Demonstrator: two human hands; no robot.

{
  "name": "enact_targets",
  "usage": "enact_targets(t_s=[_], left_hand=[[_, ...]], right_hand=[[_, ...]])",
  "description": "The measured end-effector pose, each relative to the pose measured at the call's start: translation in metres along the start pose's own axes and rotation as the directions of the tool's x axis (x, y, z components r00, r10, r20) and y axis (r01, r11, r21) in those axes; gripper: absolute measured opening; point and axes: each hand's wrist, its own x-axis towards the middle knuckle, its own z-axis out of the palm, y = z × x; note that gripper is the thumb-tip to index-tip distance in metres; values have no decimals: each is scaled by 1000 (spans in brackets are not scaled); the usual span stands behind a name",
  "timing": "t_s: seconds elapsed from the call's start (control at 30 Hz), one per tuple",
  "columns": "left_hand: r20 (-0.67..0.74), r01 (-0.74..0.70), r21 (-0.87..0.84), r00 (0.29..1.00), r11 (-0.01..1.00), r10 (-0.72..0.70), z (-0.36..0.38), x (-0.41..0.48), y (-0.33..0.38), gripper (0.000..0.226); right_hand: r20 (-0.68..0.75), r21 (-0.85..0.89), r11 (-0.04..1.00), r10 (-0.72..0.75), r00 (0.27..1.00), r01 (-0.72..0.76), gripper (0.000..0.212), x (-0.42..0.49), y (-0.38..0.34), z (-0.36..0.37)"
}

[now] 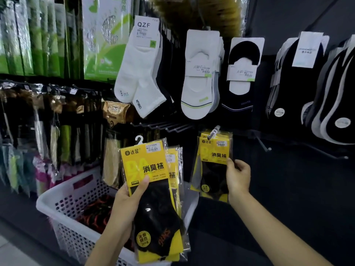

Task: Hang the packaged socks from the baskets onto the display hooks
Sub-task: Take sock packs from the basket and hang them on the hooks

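Sock wall (278, 16) | packs (146, 169) upright in left hand (124, 204) | right hand (238, 175) pinching hooked pack (213, 156)

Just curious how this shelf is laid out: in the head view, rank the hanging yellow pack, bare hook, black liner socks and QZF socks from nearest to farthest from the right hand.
1. The hanging yellow pack, pinched by the right hand, on its left.
2. The bare hook, just up and right.
3. The black liner socks, straight above.
4. The QZF socks, far up-left.
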Motion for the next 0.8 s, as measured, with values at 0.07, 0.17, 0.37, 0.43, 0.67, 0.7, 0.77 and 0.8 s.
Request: enact_targets(t_s=[0.07,0.17,0.37,0.43,0.67,0.7,0.77,0.8], left_hand=[[36,20,-11,999,1000,-19,5,-1,-3,18],[83,47,-15,996,999,-45,16,-6,-7,23],[148,42,-9,988,999,-40,28,-14,-7,33],[150,47,-12,988,999,-45,28,-14,-8,34],[117,20,-51,993,999,-13,20,-9,-2,33],[89,11,-66,996,998,-5,17,-7,0,29],[30,-15,-87,999,996,17,8,-3,4,22],[6,-28,-86,1000,996,28,4,-2,5,21]], right_hand=[[273,26,999,-51,961,45,40,-27,-2,-5],[719,-1,999,23,695,-32,41,-62,-8,-7],[660,98,988,28,751,-123,25,-68,-7,-17],[600,143,983,3,800,-111,33,-66,-5,-21],[487,214,977,-88,869,-21,25,-56,-8,-35],[456,219,976,-103,884,1,22,-52,-10,-37],[394,226,974,-122,911,33,18,-45,-14,-39],[370,228,973,-125,921,40,16,-42,-17,-39]])
